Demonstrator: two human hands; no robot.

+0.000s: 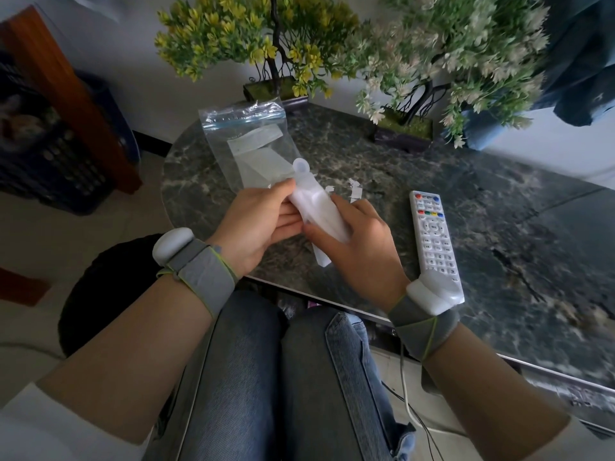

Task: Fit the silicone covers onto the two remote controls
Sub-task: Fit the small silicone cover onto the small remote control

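Both hands hold one long white object above the table's near edge: a remote inside a translucent silicone cover (316,204), whose rounded tab sticks up at the far end. My left hand (259,224) grips its left side with thumb on top. My right hand (359,237) wraps its lower right side. A second white remote (434,234) with coloured buttons lies bare on the table to the right. A clear zip bag (253,144) stands behind my left hand and holds another pale cover.
The dark marble table (499,227) carries two potted artificial trees (276,44) (449,61) at the back. A dark basket (50,154) and wooden furniture stand on the left. My knees in jeans are below the table edge; cables hang at the lower right.
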